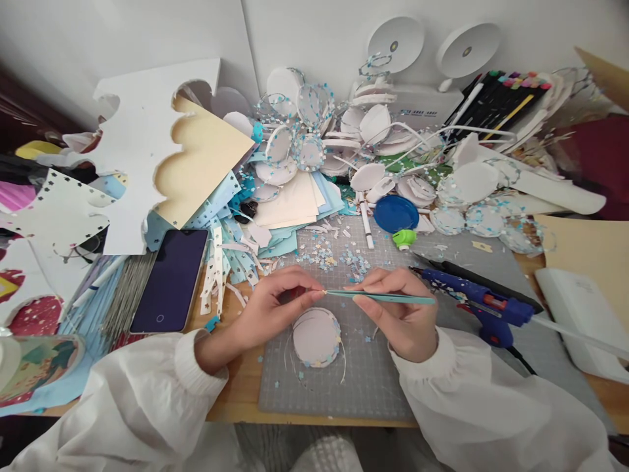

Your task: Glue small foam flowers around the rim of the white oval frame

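Tweezers (410,299): light teal in colour, held almost level above the cutting mat, with their tip pointing to the left hand.
Right hand (405,308): it grasps the tweezers between the thumb and the fingers, near the middle of their length.
Left hand (280,301): the thumb and forefinger meet at the tip of the tweezers; whether they grasp this tip or some tiny piece, I cannot tell.
White disc (316,335): it lies flat on the mat, on the near side of the tweezers, with small blue and yellow pieces along its rim and thin strings beside it.
Cutting mat (354,393): grey, with grid lines, placed on a wooden table (236,400).
Small confetti pieces (327,255): scattered on the mat, beyond the hands.
Glue gun (466,292): dark blue, lying to the right, with its nozzle near the right hand.
Phone (170,282): on the left, its screen dark.
Blue lid (396,214): behind the hands, near a white marker (366,223).
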The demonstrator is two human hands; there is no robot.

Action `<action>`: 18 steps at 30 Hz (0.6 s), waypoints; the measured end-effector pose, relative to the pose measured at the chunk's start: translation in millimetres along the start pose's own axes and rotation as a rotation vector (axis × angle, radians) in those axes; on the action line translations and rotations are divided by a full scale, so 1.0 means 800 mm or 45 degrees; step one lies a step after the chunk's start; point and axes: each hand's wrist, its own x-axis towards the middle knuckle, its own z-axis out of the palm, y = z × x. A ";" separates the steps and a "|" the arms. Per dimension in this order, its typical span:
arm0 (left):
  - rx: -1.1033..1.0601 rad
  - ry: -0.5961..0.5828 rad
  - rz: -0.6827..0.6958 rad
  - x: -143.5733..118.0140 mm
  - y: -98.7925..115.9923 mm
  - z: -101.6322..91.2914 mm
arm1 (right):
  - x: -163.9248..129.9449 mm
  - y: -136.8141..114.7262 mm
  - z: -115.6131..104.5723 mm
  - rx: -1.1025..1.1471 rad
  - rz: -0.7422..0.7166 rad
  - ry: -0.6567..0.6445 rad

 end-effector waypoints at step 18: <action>-0.046 0.055 -0.038 -0.003 0.003 -0.006 | 0.017 -0.028 0.009 -0.582 -0.550 0.049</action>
